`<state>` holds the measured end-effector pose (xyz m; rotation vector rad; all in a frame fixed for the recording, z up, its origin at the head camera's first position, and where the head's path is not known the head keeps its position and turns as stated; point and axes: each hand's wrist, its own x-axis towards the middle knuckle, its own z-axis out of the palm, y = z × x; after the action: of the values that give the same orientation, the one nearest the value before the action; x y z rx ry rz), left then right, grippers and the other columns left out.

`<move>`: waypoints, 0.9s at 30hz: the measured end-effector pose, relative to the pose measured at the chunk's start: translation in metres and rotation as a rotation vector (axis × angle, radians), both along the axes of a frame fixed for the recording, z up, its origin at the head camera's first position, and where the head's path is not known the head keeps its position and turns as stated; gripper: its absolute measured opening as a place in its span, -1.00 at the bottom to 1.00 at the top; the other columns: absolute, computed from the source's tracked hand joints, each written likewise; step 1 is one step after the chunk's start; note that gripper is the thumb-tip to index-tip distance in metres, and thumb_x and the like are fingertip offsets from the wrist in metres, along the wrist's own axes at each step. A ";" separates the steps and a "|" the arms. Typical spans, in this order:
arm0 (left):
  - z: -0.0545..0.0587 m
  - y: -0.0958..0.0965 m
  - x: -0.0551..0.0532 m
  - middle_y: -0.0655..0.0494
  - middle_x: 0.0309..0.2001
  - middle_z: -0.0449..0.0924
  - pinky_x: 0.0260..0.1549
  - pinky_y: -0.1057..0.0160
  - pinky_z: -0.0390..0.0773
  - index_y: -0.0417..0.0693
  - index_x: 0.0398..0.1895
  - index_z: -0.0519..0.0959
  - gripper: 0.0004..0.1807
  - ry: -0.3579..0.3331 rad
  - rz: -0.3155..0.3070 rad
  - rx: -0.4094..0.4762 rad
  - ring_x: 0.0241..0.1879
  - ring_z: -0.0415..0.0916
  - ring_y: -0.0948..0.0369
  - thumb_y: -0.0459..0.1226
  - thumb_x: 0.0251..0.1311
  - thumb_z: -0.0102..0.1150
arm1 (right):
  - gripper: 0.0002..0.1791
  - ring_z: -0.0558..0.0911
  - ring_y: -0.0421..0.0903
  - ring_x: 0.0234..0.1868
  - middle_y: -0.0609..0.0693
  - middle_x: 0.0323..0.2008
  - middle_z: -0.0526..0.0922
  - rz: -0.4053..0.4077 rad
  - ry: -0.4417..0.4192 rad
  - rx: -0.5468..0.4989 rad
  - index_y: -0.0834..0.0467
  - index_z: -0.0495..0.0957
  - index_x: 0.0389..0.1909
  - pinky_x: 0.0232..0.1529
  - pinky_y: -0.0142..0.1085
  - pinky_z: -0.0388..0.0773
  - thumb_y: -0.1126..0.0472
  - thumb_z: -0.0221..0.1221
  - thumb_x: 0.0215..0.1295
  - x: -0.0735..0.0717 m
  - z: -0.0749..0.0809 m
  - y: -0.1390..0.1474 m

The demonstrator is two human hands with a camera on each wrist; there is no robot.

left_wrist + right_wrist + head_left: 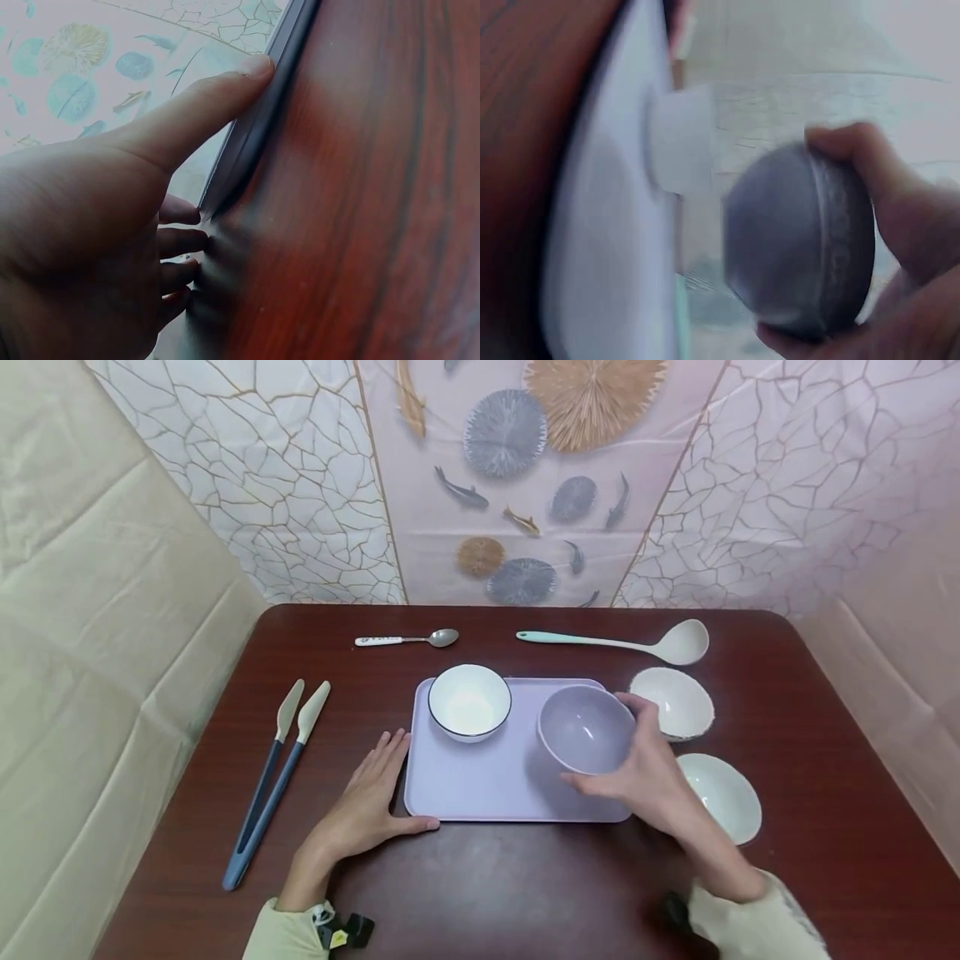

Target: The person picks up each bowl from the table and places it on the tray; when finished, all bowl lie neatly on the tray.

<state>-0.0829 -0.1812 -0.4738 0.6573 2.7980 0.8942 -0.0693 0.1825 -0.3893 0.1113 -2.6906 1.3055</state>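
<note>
My right hand [648, 768] grips a purple bowl [587, 731] by its rim, thumb at the near side and fingers at the far side. In the right wrist view the purple bowl [795, 240] hangs apart from the lavender tray [615, 247]. On the left part of the tray [480, 793] sits a white bowl [469, 700] with a dark rim. My left hand [363, 802] rests at the tray's left front corner, its fingers straight along the left edge and the thumb at the front edge; in the left wrist view the thumb [217, 105] touches the tray's side.
Two white bowls stand right of the tray, a rear bowl [671, 703] and a front bowl [722, 797]. Behind the tray lie a small spoon [408, 639] and a ladle [622, 643]. Blue-handled tongs [273, 785] lie at the left of the dark wooden table [487, 893].
</note>
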 end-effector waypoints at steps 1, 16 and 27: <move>-0.001 0.000 0.000 -0.12 0.54 -0.16 0.40 -0.13 -0.16 -0.17 0.56 -0.11 0.34 0.002 0.000 -0.001 0.52 -0.33 -0.03 0.31 -0.12 0.38 | 0.26 0.48 0.10 0.05 0.19 0.14 0.39 -0.029 0.016 0.003 0.27 0.08 0.33 0.02 -0.10 0.42 0.04 0.65 -0.39 -0.007 -0.006 -0.007; 0.001 0.000 0.001 -0.12 0.54 -0.13 0.41 -0.10 -0.14 -0.19 0.56 -0.09 0.33 0.035 -0.002 -0.009 0.51 -0.29 -0.03 0.31 -0.10 0.38 | 0.30 0.47 0.21 0.08 0.28 0.17 0.23 -0.256 -0.009 0.028 0.32 0.04 0.34 0.10 0.01 0.45 -0.05 0.62 -0.36 -0.059 -0.053 -0.044; 0.000 0.002 0.003 -0.11 0.54 -0.14 0.40 -0.12 -0.14 -0.16 0.57 -0.11 0.33 0.022 0.008 -0.015 0.52 -0.31 -0.02 0.30 -0.10 0.39 | 0.54 0.09 0.23 0.36 0.34 0.38 -0.01 -0.233 0.126 0.178 0.35 -0.18 0.47 0.32 0.10 0.17 -0.19 0.61 -0.39 -0.052 -0.045 -0.041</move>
<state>-0.0802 -0.1791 -0.4736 0.6587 2.8253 0.8718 -0.1213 0.1417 -0.4342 -0.0954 -2.6140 0.9599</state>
